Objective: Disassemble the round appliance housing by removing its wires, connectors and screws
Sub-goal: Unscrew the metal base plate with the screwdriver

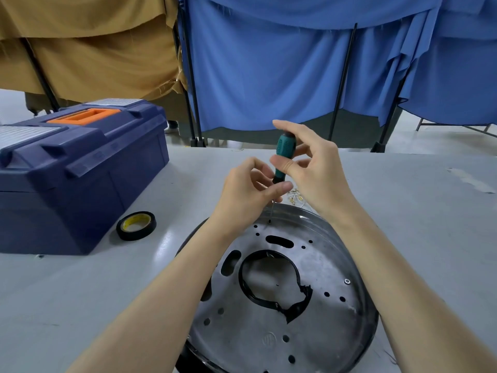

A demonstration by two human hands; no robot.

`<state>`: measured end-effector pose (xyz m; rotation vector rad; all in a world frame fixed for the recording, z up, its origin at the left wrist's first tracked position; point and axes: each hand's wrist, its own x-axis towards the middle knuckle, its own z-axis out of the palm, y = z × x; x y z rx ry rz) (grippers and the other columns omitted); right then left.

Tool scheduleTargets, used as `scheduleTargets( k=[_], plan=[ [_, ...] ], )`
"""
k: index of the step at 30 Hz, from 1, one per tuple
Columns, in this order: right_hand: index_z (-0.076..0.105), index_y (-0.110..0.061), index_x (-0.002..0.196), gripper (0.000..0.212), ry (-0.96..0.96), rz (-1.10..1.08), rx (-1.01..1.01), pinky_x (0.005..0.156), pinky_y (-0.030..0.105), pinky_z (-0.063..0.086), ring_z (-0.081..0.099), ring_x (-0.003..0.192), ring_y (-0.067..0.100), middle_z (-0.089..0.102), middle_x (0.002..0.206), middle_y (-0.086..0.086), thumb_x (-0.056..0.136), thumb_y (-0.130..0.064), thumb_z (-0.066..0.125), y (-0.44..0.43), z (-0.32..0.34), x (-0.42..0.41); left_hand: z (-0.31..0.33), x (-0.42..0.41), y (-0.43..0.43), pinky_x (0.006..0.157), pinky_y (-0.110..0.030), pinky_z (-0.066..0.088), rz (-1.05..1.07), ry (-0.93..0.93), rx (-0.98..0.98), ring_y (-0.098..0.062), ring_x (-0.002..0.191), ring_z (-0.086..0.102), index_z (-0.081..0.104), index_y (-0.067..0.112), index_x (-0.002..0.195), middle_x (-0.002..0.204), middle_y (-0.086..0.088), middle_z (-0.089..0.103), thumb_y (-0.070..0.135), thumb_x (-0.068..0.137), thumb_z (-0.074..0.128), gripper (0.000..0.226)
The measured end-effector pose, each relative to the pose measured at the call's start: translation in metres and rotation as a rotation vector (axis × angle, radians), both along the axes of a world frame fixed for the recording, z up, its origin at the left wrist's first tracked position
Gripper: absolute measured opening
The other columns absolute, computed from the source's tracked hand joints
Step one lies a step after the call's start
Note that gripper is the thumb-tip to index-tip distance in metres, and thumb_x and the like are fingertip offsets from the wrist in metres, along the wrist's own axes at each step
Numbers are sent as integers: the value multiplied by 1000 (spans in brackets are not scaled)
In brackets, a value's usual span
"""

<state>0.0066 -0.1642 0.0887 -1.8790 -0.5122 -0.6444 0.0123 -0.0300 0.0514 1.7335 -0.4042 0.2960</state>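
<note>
We have the housing [322, 278] lying flat on the table [403, 197], low and centre in view, its grey metal face turned up and its near edge cut off by the frame. A black ring [243, 281] lines the big middle opening, torn and bunched on its right side. One screw [347, 281] sits in the face near the right rim.

The screwdriver [284, 149] stands close to upright, long axis nearly vertical, green handle up and leaning slightly right, thin shaft pointing down. Its tip meets a small hole by the housing's far rim.

Our right hand [317, 168] grips the handle, thumb laid across the green and the forefinger curled over the top. Our left hand [247, 189] pinches the tool lower down, where handle meets shaft, thumb and fingertips closed on it. Both forearms cross above the housing.

Just beyond the far rim, behind the hands, lies a small heap of loose parts [295, 196]; we cannot tell what they are. A roll of black tape [136, 225] lies flat to the left, just beside a closed blue toolbox [80, 170] with an orange handle
</note>
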Motion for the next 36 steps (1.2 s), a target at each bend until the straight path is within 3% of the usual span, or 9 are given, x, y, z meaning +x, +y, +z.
scheduleTargets(
  k=[3,5,10,16,19,21,28,32,36],
  plan=[
    [56,-14,130,52,26,23,62,82,35,55,64,89,19,68,101,7,83,7,66,-3,1,0,0,0,-1,63,-22,54,-58,22,5,-16,68,71,64,13,96,76,-6,72,12,95,59,5],
    [58,-10,124,44,42,47,78,85,43,55,66,92,23,69,100,4,85,9,62,-3,1,0,-1,0,0,64,-20,54,-69,34,10,-13,68,70,66,10,95,76,-5,71,6,99,50,16],
    [54,-25,135,52,24,8,-7,74,18,52,57,84,1,58,108,1,87,-11,70,0,0,0,0,-1,0,64,-26,58,-40,28,-51,-20,69,72,61,6,91,75,-9,72,8,88,69,9],
    [58,-14,121,39,35,14,44,83,42,53,61,93,20,67,103,7,86,0,66,-1,1,0,-2,0,0,74,-29,59,-74,46,33,-15,73,72,66,11,95,73,1,72,8,98,54,14],
    [62,-21,121,37,23,6,3,77,26,53,58,88,5,62,101,-5,87,-11,69,0,-1,0,-1,0,1,72,-34,59,-31,17,17,-22,71,71,66,4,92,73,-5,72,10,90,67,6],
    [61,-25,126,44,10,-5,-19,72,17,49,55,83,1,58,103,-7,85,-14,72,1,-1,0,0,-2,-1,72,-41,60,3,-2,16,-29,71,71,61,2,92,77,-11,71,15,83,76,21],
    [58,-15,119,37,31,36,52,71,23,53,61,88,10,66,102,4,86,1,66,-2,-1,2,-1,-2,-2,79,-33,59,-66,55,28,-16,75,70,65,2,100,79,-7,71,4,95,57,10],
    [60,-25,126,42,17,23,-24,70,15,50,57,86,3,58,108,-4,87,-11,69,1,-1,1,-1,-2,-1,76,-41,60,-28,34,-19,-31,75,71,59,1,95,80,-16,71,11,86,71,18],
    [57,-15,129,45,34,28,37,84,33,54,62,95,17,65,108,2,87,3,63,-1,0,2,0,-2,-2,76,-40,60,-45,45,-44,-27,75,71,59,12,98,79,-12,71,14,96,59,3]
  ],
)
